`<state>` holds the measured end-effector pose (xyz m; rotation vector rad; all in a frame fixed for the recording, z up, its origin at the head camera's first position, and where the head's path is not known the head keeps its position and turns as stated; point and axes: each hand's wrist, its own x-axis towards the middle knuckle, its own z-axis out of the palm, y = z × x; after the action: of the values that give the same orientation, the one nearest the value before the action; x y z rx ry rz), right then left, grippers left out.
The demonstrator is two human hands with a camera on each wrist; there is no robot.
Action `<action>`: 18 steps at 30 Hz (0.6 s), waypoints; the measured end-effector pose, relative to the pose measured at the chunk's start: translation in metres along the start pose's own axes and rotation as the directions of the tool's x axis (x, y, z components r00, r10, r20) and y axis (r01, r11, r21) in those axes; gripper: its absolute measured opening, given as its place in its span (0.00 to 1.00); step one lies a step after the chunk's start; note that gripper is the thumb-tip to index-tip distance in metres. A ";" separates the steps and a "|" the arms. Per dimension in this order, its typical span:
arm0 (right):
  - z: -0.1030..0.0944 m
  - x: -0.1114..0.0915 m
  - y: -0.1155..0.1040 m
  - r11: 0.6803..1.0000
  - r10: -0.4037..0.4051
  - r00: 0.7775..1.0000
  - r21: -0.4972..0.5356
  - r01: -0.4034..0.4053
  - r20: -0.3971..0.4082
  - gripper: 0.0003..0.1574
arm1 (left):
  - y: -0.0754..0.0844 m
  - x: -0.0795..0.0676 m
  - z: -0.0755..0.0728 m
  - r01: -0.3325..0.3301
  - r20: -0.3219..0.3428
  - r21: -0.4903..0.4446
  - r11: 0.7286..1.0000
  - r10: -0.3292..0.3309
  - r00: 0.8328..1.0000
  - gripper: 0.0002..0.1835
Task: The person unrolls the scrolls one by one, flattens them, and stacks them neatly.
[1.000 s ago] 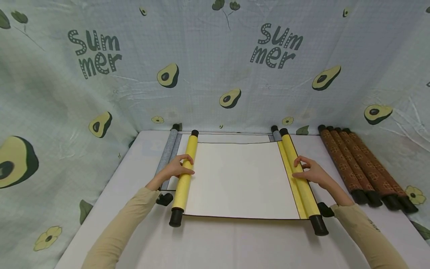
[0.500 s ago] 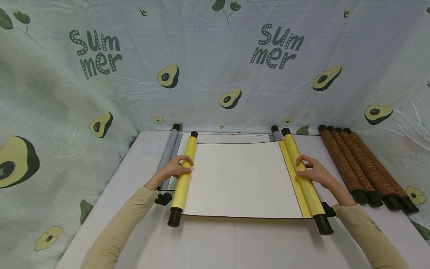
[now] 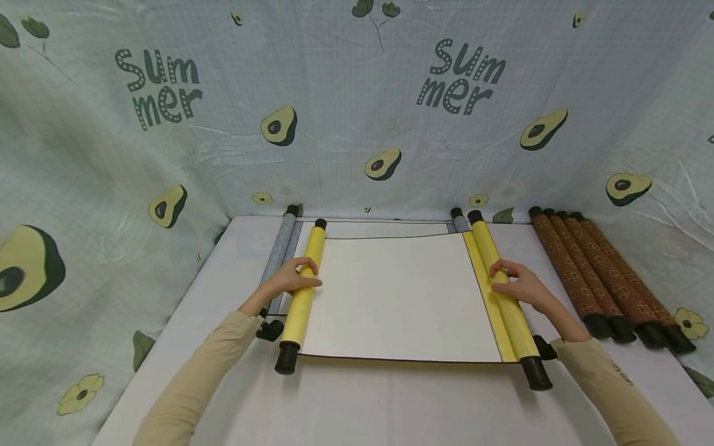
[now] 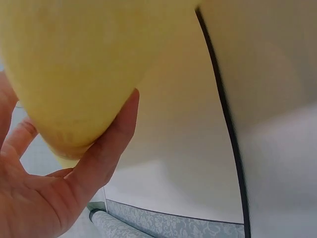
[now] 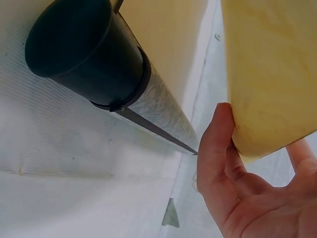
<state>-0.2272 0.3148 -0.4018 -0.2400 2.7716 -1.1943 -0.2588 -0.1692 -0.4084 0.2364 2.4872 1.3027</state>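
Note:
A yellow scroll with black end knobs is spread partly out in the head view, its blank white sheet [image 3: 401,297] between two rolled ends. My left hand [image 3: 286,279] grips the left yellow roll [image 3: 297,319] near its middle, thumb on the sheet side. On the other side, my right hand [image 3: 521,286] pinches the right yellow roll [image 3: 515,325]. Under the yellow scroll lies a grey patterned scroll [image 3: 277,248], mostly hidden. In the left wrist view, fingers [image 4: 111,136] curl around the yellow roll. The right wrist view shows the grey scroll's dark knob [image 5: 79,49] below.
Several brown patterned scrolls [image 3: 602,272] with black ends lie side by side at the right of the white table [image 3: 357,409]. Behind the table hangs a pale cloth [image 3: 334,80] printed with avocados and lettering.
The left yellow roll has shifted slightly left and the right roll slightly right, so a little more white sheet shows between them. Both hands keep their grip.

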 end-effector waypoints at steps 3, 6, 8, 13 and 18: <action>0.002 0.001 0.003 1.000 0.001 1.000 -0.016 -0.001 0.000 0.20 | -0.001 -0.001 0.001 -0.021 -0.013 0.025 0.999 0.021 1.000 0.17; 0.003 0.001 0.004 1.000 0.009 1.000 -0.025 -0.009 0.005 0.24 | -0.001 -0.001 0.001 -0.026 -0.022 0.032 0.999 0.026 0.999 0.18; 0.003 0.001 0.004 1.000 0.007 1.000 -0.031 -0.006 0.010 0.24 | -0.002 -0.001 0.001 -0.023 -0.020 0.031 0.999 0.024 1.000 0.18; 0.001 0.001 0.005 0.999 -0.001 1.000 -0.041 0.002 0.013 0.23 | 0.000 -0.004 -0.001 -0.014 0.006 0.001 1.000 0.014 1.000 0.17; 0.000 0.001 0.007 0.999 0.027 1.000 -0.029 -0.026 0.010 0.24 | 0.000 -0.005 -0.004 0.012 0.018 -0.024 1.000 -0.011 1.000 0.15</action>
<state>-0.2286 0.3193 -0.4064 -0.2109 2.7752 -1.1448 -0.2557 -0.1735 -0.4052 0.2270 2.4524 1.3197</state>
